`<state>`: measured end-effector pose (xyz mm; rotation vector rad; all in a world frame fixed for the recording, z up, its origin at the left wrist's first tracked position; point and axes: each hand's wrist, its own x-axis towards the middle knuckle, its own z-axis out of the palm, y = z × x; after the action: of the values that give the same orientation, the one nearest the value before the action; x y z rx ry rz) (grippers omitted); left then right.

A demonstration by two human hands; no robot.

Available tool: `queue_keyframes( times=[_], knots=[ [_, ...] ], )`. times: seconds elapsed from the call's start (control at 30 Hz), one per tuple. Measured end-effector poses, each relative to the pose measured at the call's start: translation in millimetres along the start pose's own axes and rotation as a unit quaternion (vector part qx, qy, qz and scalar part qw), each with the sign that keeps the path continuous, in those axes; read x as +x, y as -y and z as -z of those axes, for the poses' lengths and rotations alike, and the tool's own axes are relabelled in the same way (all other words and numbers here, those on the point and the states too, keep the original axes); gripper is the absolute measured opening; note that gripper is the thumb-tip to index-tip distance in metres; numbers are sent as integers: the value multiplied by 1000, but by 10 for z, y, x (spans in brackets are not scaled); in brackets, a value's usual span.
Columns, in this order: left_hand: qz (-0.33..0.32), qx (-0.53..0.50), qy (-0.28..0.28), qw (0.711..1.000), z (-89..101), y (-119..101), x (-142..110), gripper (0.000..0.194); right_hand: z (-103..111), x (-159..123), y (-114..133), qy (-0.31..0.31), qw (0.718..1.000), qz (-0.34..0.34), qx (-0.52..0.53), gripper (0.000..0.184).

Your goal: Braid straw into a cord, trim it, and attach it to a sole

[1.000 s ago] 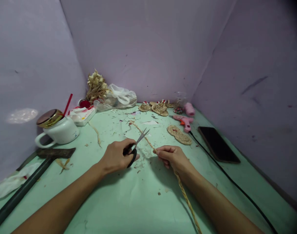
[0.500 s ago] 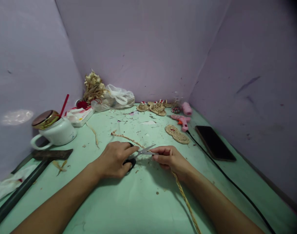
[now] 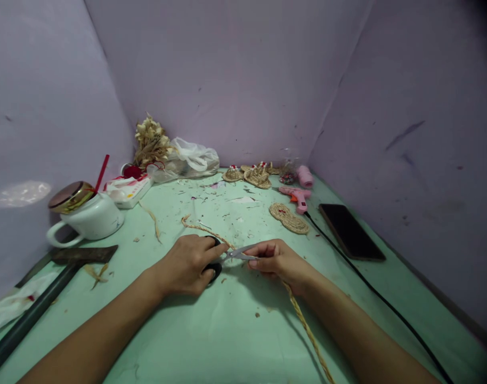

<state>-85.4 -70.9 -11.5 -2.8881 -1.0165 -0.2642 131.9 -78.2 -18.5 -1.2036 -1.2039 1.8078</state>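
Observation:
My left hand (image 3: pixel 189 264) is closed round the black handles of a pair of scissors (image 3: pixel 231 256), whose blades point right and lie almost closed. My right hand (image 3: pixel 277 260) pinches a braided straw cord (image 3: pixel 303 325) just beside the blade tips. The cord runs from under my right forearm toward the bottom edge. A loose length of the same braid (image 3: pixel 201 228) lies on the green table beyond my left hand.
A coiled straw sole (image 3: pixel 288 218), a pink glue gun (image 3: pixel 296 196) with its black cable (image 3: pixel 371 290), and a dark phone (image 3: pixel 350 232) lie at the right. A white teapot (image 3: pixel 86 216), a hammer (image 3: pixel 47 298), a plastic bag (image 3: pixel 191 160) and small straw pieces (image 3: pixel 253 175) are around the back and left.
The scissors swung down from pointing away to lying across the braid, and the blades closed. The far length of braid now lies loose, shifted left on the table.

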Motion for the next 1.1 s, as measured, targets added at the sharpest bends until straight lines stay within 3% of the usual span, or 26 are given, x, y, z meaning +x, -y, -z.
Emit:
queue_keyframes(
  times=[0.3, 0.5, 0.67, 0.77, 0.9, 1.0, 1.1],
  knots=[
    [-16, 7, 15, 1000, -18, 9, -2, 48, 8, 1, -10, 37, 998, -11, 58, 21],
    [-22, -10, -4, 1000, -41, 31, -9, 49, 20, 13, -19, 24, 998, -14, 56, 22],
    [10, -161, -43, 986, -12, 22, -2, 45, 21, 6, 2, 1, 997, -31, 66, 22],
    [137, -334, -104, 927, 8, -12, 53, 30, 13, 10, 8, -18, 997, -29, 71, 20],
    [347, -510, -213, 758, 18, -27, 153, 35, -18, 1, -7, -11, 998, -26, 53, 20],
    [395, -570, -275, 665, 7, 5, 186, 43, -57, -17, -44, 8, 999, -29, 30, 18],
    [379, -614, -294, 626, -16, 21, 185, 44, -99, -34, -91, 52, 998, -44, 16, 20]
  ],
)
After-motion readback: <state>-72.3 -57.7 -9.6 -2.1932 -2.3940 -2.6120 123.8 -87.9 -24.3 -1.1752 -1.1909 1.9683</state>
